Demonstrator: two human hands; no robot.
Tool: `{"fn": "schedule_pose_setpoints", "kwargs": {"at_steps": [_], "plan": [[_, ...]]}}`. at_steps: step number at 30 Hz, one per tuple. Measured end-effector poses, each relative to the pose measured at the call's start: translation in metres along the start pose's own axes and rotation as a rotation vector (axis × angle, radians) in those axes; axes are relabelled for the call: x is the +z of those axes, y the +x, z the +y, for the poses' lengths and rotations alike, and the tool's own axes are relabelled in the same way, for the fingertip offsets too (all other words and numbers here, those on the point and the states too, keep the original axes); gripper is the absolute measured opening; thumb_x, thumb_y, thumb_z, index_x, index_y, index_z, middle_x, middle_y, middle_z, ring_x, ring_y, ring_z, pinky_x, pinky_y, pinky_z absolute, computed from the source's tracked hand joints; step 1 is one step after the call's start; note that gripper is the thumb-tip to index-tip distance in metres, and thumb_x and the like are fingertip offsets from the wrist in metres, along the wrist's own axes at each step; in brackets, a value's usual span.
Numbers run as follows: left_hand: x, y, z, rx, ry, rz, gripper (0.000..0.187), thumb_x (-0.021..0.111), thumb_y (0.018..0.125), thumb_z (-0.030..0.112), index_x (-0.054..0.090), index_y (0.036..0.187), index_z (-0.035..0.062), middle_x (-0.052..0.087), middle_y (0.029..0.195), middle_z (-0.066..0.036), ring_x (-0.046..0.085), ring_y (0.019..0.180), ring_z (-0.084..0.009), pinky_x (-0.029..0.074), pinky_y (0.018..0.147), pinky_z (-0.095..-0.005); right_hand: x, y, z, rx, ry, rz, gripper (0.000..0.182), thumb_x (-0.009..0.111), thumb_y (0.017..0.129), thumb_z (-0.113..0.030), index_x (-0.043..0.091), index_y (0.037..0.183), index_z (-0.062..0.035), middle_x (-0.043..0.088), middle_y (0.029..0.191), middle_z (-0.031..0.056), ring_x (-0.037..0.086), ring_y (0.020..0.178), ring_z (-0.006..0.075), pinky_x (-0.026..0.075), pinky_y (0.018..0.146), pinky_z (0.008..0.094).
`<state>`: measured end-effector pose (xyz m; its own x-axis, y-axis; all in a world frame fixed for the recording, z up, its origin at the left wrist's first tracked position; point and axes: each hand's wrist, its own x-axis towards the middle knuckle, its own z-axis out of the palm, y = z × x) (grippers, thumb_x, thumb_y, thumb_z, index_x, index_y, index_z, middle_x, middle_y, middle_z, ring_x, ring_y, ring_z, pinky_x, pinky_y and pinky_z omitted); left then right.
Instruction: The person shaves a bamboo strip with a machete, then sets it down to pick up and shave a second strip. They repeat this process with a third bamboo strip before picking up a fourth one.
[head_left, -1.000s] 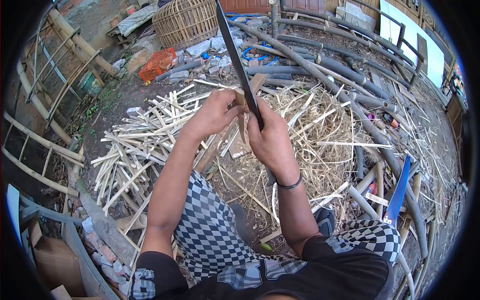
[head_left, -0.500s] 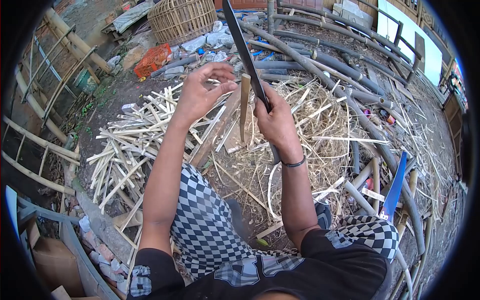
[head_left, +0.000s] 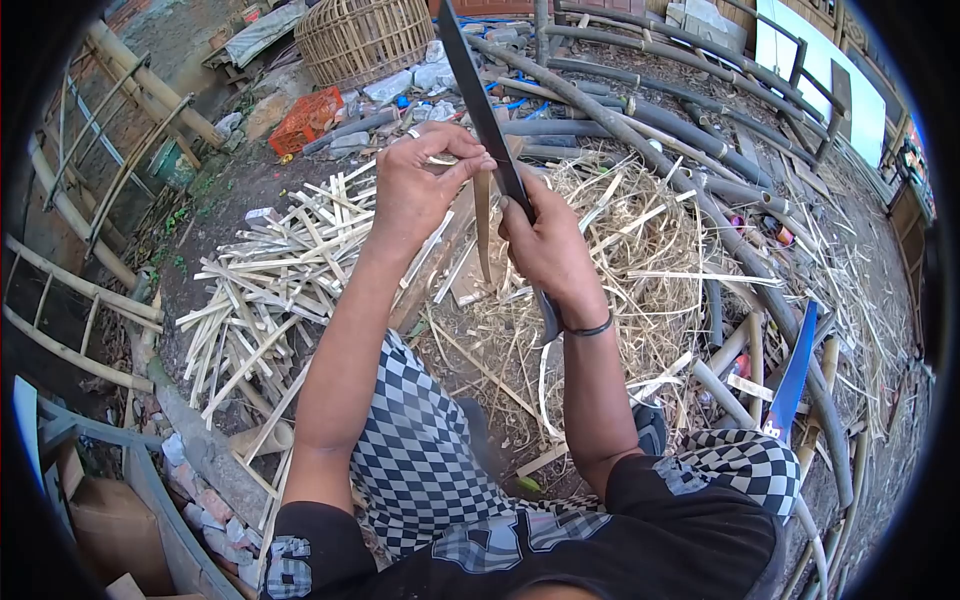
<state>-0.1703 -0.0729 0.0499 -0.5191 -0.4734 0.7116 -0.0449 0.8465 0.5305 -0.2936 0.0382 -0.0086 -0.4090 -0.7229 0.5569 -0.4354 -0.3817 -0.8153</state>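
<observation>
My right hand is wrapped round a long machete, its dark blade slanting up and to the left past my fingers. Beside the blade, my left hand pinches the top end of a narrow bamboo strip between thumb and fingertips. The strip hangs almost upright, its lower end over a small board on the ground. A heap of split bamboo sticks lies left of my hands. To the right is a mound of curly bamboo shavings.
A blue saw blade leans among bamboo poles at the right. Dark bamboo poles lie across the back. Behind the sticks are an orange crate and a woven bamboo basket. A cardboard box sits at lower left.
My left hand has moved right and closed on the top of the bamboo strip. My right hand stays almost in place with the machete.
</observation>
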Motion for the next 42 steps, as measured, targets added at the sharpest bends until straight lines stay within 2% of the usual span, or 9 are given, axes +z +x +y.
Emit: {"fn": "schedule_pose_setpoints", "kwargs": {"at_steps": [2, 5, 7, 9, 10, 16, 19, 23, 42], "plan": [[-0.002, 0.0, -0.004, 0.092, 0.087, 0.006, 0.012, 0.079, 0.077, -0.003, 0.072, 0.087, -0.0006, 0.068, 0.099, -0.007, 0.066, 0.09, -0.0127, 0.055, 0.079, -0.0277, -0.002, 0.002, 0.003, 0.25, 0.351, -0.189, 0.042, 0.053, 0.096, -0.006, 0.051, 0.138, -0.0081, 0.053, 0.067, 0.0027, 0.053, 0.053, 0.014, 0.047, 0.052, 0.0338], [-0.005, 0.0, -0.004, 0.077, 0.133, 0.031, 0.013, 0.08, 0.076, -0.004, 0.073, 0.085, 0.0006, 0.068, 0.096, -0.007, 0.065, 0.086, -0.0138, 0.053, 0.081, -0.0296, 0.011, 0.006, 0.021, 0.095, 0.207, -0.183, 0.041, 0.05, 0.097, -0.005, 0.049, 0.138, -0.0064, 0.048, 0.068, -0.0005, 0.052, 0.057, 0.0104, 0.047, 0.054, 0.0302], [-0.009, 0.001, -0.005, 0.021, 0.092, 0.071, 0.01, 0.079, 0.076, -0.005, 0.073, 0.084, -0.0005, 0.067, 0.095, -0.006, 0.065, 0.087, -0.0132, 0.055, 0.08, -0.0281, 0.014, 0.005, 0.021, 0.0, 0.088, -0.162, 0.04, 0.048, 0.097, -0.005, 0.049, 0.138, -0.005, 0.059, 0.075, 0.0083, 0.062, 0.065, 0.0187, 0.051, 0.061, 0.0356], [-0.013, 0.001, -0.01, 0.005, 0.014, 0.075, 0.01, 0.078, 0.077, -0.005, 0.073, 0.084, -0.0013, 0.067, 0.095, -0.006, 0.065, 0.088, -0.013, 0.058, 0.079, -0.0266, 0.016, 0.002, 0.016, -0.048, -0.026, -0.16, 0.045, 0.047, 0.093, -0.006, 0.046, 0.138, -0.0032, 0.066, 0.097, 0.0303, 0.064, 0.091, 0.0483, 0.05, 0.083, 0.0525], [-0.014, 0.001, -0.01, -0.015, 0.01, 0.071, 0.009, 0.078, 0.078, -0.005, 0.073, 0.084, -0.0018, 0.067, 0.096, -0.006, 0.066, 0.088, -0.013, 0.059, 0.079, -0.0261, 0.017, 0.0, 0.012, -0.094, -0.011, -0.122, 0.038, 0.048, 0.094, -0.006, 0.049, 0.131, -0.0018, 0.065, 0.094, 0.0317, 0.063, 0.091, 0.0505, 0.049, 0.082, 0.0555], [-0.018, 0.0, -0.002, -0.021, 0.121, 0.06, 0.011, 0.081, 0.075, -0.003, 0.074, 0.084, -0.0011, 0.07, 0.094, -0.007, 0.067, 0.087, -0.0137, 0.058, 0.078, -0.0271, 0.018, -0.001, -0.001, 0.106, -0.143, -0.179, 0.019, 0.049, 0.095, -0.01, 0.052, 0.111, 0.0003, 0.065, 0.085, 0.0317, 0.062, 0.088, 0.0512, 0.047, 0.08, 0.0588], [-0.021, 0.004, -0.005, 0.072, 0.18, 0.069, 0.013, 0.083, 0.073, 0.0, 0.075, 0.084, 0.0006, 0.072, 0.089, -0.006, 0.067, 0.086, -0.0134, 0.055, 0.08, -0.0285, 0.011, 0.007, 0.01, 0.009, -0.132, -0.224, 0.025, 0.051, 0.097, -0.011, 0.055, 0.119, 0.0005, 0.066, 0.087, 0.0259, 0.065, 0.081, 0.0456, 0.05, 0.071, 0.0488], [-0.021, 0.0, -0.01, 0.051, 0.268, 0.047, 0.013, 0.083, 0.074, 0.002, 0.075, 0.083, 0.0006, 0.071, 0.091, -0.006, 0.066, 0.089, -0.014, 0.054, 0.081, -0.0283, 0.033, 0.004, 0.019, 0.041, -0.03, -0.123, 0.022, 0.05, 0.096, -0.011, 0.053, 0.113, 0.0011, 0.065, 0.088, 0.0311, 0.062, 0.088, 0.0504, 0.048, 0.078, 0.0579], [-0.044, -0.003, -0.033, 0.034, 0.343, 0.112, 0.016, 0.083, 0.078, 0.007, 0.07, 0.081, -0.0009, 0.069, 0.095, -0.006, 0.065, 0.092, -0.0129, 0.052, 0.087, -0.0287, 0.078, -0.005, 0.067, 0.108, -0.026, -0.192, 0.023, 0.052, 0.094, -0.012, 0.057, 0.112, 0.0002, 0.065, 0.088, 0.0282, 0.064, 0.087, 0.0459, 0.049, 0.079, 0.0522]]}}
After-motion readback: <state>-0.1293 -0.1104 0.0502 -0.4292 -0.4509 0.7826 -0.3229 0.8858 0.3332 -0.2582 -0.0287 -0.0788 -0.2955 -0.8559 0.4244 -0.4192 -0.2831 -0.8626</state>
